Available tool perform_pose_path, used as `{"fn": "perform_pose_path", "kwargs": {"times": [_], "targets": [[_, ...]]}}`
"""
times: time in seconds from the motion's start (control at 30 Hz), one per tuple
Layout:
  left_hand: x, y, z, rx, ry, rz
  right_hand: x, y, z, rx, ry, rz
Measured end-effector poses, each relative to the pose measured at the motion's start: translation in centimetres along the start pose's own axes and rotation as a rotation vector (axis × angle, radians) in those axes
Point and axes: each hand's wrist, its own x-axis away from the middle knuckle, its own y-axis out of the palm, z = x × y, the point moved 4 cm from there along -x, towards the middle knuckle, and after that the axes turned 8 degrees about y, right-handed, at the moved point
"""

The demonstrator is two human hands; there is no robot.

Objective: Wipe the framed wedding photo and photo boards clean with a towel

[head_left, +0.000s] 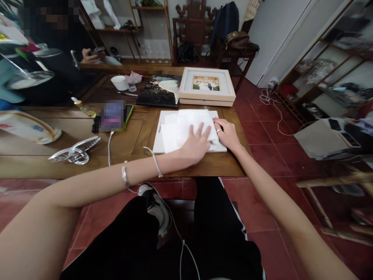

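Observation:
A folded white cloth (189,118) lies on a flat white board (159,144) near the table's front edge. My left hand (196,146) rests flat on the cloth with its fingers spread. At the cloth's right edge is my right hand (227,134), a ring on one finger, its fingers bent together against the cloth's side and near the board's edge. Part of those fingertips is hidden. A barcode shows along the board's left side, and a thin white sheet (169,136) lies partly beneath the cloth.
Behind the board stands a framed picture box (182,89) beside a dark photo panel (157,97). Leftward on the wooden table (134,159) are a cabled phone (129,112), a dropper bottle (84,109), a clear hair claw (77,151) and a white cup (119,83). Another person's hand (90,56) shows beyond.

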Motion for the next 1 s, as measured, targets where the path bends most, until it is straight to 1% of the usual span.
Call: {"fn": "perform_pose_path", "kwargs": {"times": [0.07, 0.1, 0.17, 0.23, 0.3, 0.33, 0.4, 0.47, 0.53, 0.57, 0.63, 0.73, 0.83, 0.9, 0.97, 1.0], "targets": [[1.6, -0.7, 2.2, -0.027, 0.024, 0.014, 0.0, 0.0, 0.0, -0.002, 0.009, -0.002], [2.2, -1.0, 2.9, -0.031, 0.043, 0.029, 0.0, 0.1, 0.1, -0.006, 0.009, -0.005], [2.6, -1.4, 3.3, -0.009, 0.076, 0.021, -0.1, 0.1, 0.1, -0.015, 0.011, -0.007], [2.0, -1.5, 2.3, 0.046, 0.071, -0.06, -0.1, 0.1, 0.1, -0.024, 0.015, -0.007], [0.6, -1.3, 0.3, 0.095, 0.018, -0.135, -0.1, 0.1, 0.1, -0.037, 0.021, -0.011], [-0.3, -1.2, -0.8, 0.111, -0.018, -0.152, -0.1, 0.1, 0.1, -0.045, 0.025, -0.014], [-2.0, -0.8, -3.0, 0.136, -0.09, -0.139, -0.1, 0.0, 0.1, -0.058, 0.039, -0.011], [-3.5, -0.2, -4.6, 0.153, -0.158, -0.112, 0.0, -0.1, 0.1, -0.067, 0.064, 0.007], [-4.5, 0.3, -5.5, 0.156, -0.204, -0.092, 0.0, -0.2, 0.2, -0.078, 0.093, 0.026], [-4.8, 0.5, -5.5, 0.152, -0.213, -0.087, 0.0, -0.3, 0.3, -0.085, 0.114, 0.032], [-5.0, 0.5, -4.8, 0.139, -0.196, -0.083, -0.1, -0.3, 0.5, -0.106, 0.168, 0.05], [-4.1, 0.0, -2.4, 0.123, -0.119, -0.07, -0.1, -0.5, 0.8, -0.16, 0.229, 0.094], [-1.8, -0.5, 0.6, 0.117, -0.02, -0.045, -0.1, -0.6, 0.9, -0.178, 0.254, 0.107], [0.1, -0.8, 2.4, 0.106, 0.072, 0.001, 0.0, -0.6, 0.8, -0.171, 0.268, 0.094], [2.0, -1.1, 3.4, 0.088, 0.146, 0.043, 0.1, -0.6, 0.6, -0.174, 0.263, 0.075], [2.8, -1.2, 3.5, 0.08, 0.163, 0.053, 0.1, -0.5, 0.5, -0.176, 0.255, 0.064]]}}
